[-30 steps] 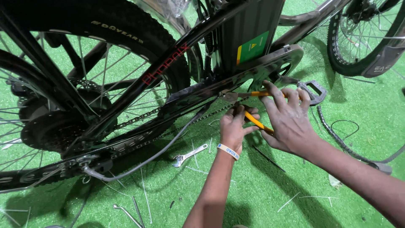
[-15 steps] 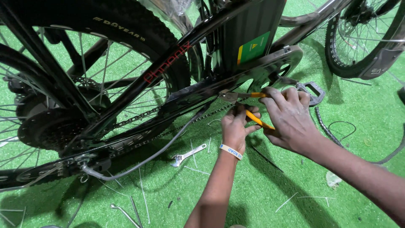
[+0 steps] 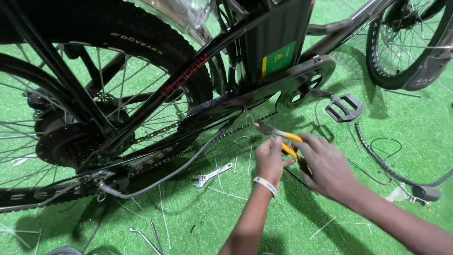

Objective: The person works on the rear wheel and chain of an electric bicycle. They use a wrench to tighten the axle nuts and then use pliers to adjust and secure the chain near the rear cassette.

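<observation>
In the head view, yellow-handled pliers (image 3: 283, 138) are held just below the chain (image 3: 245, 126) of a black bike (image 3: 283, 52) standing on green turf (image 3: 406, 127). The right hand (image 3: 328, 167) is clenched around the yellow handles; the left hand (image 3: 270, 158), with a white wristband (image 3: 265, 185), is curled beside the same handles, and whether it actually clasps them or only steadies them cannot be told. The long axis of the pliers is seen to run up and leftward from the hands toward the chain, so the metal tip lies nearer the chain than either hand, and the left hand is the nearer of the two to it. Whether the tip touches the chain is not clear. A small wrench (image 3: 212, 174) lies on the turf below the chain, left of the left hand and untouched. A pedal (image 3: 345, 107) lies right of the chain, and thin cut strips are scattered below it. The rear wheel (image 3: 94, 118) is cut off at the left edge; the handle ends are hidden in the right palm.
</observation>
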